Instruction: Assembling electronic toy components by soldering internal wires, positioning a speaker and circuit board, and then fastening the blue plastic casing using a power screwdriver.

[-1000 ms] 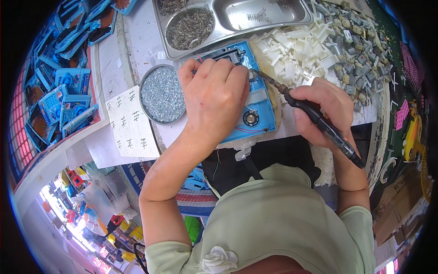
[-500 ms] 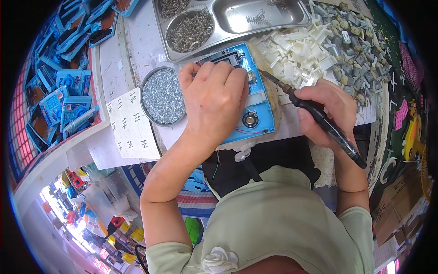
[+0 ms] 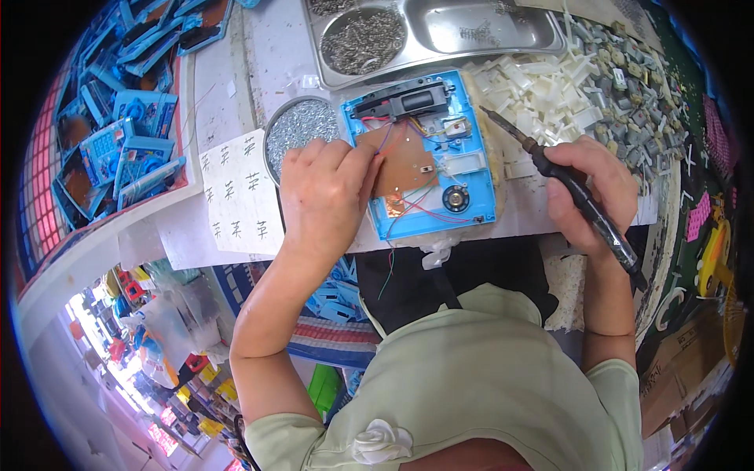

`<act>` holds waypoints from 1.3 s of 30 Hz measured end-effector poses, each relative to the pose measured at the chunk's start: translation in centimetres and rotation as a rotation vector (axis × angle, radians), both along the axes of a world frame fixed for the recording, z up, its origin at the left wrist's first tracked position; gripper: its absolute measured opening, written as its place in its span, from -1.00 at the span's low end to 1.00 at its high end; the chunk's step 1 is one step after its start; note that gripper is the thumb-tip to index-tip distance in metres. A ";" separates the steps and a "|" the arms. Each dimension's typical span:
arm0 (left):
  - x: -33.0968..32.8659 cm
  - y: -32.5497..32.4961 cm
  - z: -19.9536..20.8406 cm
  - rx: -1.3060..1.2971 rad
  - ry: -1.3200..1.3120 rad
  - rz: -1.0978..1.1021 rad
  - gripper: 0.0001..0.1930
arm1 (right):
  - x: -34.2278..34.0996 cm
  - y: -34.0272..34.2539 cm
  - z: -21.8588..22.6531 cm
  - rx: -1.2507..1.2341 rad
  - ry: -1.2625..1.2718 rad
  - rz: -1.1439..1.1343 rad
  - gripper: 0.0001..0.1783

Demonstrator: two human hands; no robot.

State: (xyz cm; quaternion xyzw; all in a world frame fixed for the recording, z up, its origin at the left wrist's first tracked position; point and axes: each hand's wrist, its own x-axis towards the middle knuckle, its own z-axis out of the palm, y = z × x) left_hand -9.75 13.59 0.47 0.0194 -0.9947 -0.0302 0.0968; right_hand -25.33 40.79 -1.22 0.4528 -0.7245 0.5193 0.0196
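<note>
A blue plastic toy casing [image 3: 477, 213] lies open on the table in front of me. Inside it sit a brown circuit board [image 3: 402, 169], a black battery-like part [image 3: 416, 102], a small round speaker [image 3: 455, 199] and thin coloured wires [image 3: 428, 213]. At the casing's left side, my left hand [image 3: 326, 192] is closed, its fingertips pinched by the board's edge; what they hold is hidden. To the right, my right hand [image 3: 595, 192] grips a black soldering iron [image 3: 577, 192]. Its tip points up and left, apart from the casing's right edge.
A round dish of small metal pieces [image 3: 302, 125] stands behind my left hand, beside a paper with handwriting [image 3: 236, 192]. Springs fill part of a metal tray [image 3: 440, 55] at the back. White plastic parts [image 3: 542, 86] and small motors [image 3: 628, 102] lie right; blue casings [image 3: 129, 149] are piled left.
My left hand has moved left and down off the casing's middle, uncovering the board and wires. The soldering iron has shifted slightly right with my right hand. The whole view has shifted a little.
</note>
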 end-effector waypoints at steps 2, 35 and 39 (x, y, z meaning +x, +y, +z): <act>-0.1 0.0 0.3 0.061 0.090 -0.029 -0.85 | 0.1 -0.2 0.3 0.005 0.002 0.014 -0.71; -3.8 2.8 -1.5 0.569 0.342 0.041 -0.85 | 2.3 -11.1 -0.3 -0.097 -0.112 -0.031 -0.42; -3.7 2.7 -1.5 0.516 0.345 0.045 -0.87 | 2.2 -11.4 -0.7 -0.120 -0.127 0.001 -0.45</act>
